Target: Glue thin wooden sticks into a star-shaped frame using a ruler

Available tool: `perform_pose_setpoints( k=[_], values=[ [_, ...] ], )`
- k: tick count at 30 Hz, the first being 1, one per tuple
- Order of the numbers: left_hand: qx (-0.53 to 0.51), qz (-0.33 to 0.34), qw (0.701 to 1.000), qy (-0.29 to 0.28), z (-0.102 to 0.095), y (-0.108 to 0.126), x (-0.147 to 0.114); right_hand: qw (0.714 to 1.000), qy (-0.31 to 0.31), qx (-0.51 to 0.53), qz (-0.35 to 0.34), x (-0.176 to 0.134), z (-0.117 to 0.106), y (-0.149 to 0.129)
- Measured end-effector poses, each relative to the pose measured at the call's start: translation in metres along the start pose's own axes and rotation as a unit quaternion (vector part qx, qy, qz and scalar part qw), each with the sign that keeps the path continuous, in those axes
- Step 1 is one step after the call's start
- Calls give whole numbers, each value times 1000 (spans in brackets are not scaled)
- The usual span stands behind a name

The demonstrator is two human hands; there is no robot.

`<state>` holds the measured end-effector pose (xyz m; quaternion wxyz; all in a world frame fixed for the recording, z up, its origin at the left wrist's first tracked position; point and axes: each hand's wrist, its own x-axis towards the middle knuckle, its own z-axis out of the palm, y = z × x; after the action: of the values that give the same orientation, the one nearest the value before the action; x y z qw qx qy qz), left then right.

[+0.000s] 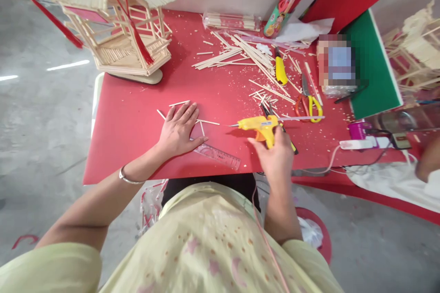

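Observation:
My left hand (178,130) lies flat on the red table, fingers stretched, over several thin wooden sticks (210,122) whose ends poke out around it. Its thumb rests by the top end of a clear ruler (222,155). In my right hand (277,155) is a yellow hot glue gun (259,124), held by its handle with the nozzle pointing left toward the sticks. A translucent glue stick (302,118) juts from the gun's back end. The nozzle tip is apart from the sticks.
A wooden stick pavilion (127,50) with red tassels stands at the back left. Loose sticks (237,52), a yellow utility knife (281,71) and scissors (309,103) lie behind the glue gun. A power strip (364,143) sits right. Part of another person's arm (429,160) shows at the right edge.

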<state>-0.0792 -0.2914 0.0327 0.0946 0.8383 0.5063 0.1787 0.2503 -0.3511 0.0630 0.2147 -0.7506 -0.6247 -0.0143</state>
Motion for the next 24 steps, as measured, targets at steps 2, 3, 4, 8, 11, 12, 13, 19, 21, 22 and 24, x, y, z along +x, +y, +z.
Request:
perform_pose_setpoints(
  k=[2, 3, 4, 8, 11, 12, 13, 19, 21, 22, 24],
  values=[
    [-1, 1, 1000, 3, 0, 0, 0, 999, 3, -12, 34, 7, -7, 35],
    [0, 0, 1000, 3, 1, 0, 0, 999, 9, -22, 49, 10, -9, 51],
    [1, -1, 1000, 4, 1, 0, 0, 997, 15, -33, 62, 12, -10, 64],
    [3, -2, 1000, 6, 1, -1, 0, 997, 6, -60, 55, 11, -16, 76],
    [2, -2, 1000, 1, 0, 0, 1, 994, 55, -94, 10, 2, -26, 48],
    [2, -3, 1000, -1, 0, 0, 1, 992, 78, -97, -5, -1, -29, 34],
    [1, -4, 1000, -3, -1, 0, 1, 991, 99, -85, -20, -4, -30, 19],
    [-26, -19, 999, -6, -6, 3, 2, 978, -25, 114, -174, -22, 8, -78],
    [-46, -24, 999, 8, -7, 2, 2, 972, -59, 115, -198, -27, 28, -103],
    [-56, -26, 998, 21, -7, 1, 3, 973, -58, 102, -198, -28, 37, -113],
    [-77, -26, 995, 54, -6, -2, 4, 978, -55, 70, -186, -29, 51, -124]
  ],
)
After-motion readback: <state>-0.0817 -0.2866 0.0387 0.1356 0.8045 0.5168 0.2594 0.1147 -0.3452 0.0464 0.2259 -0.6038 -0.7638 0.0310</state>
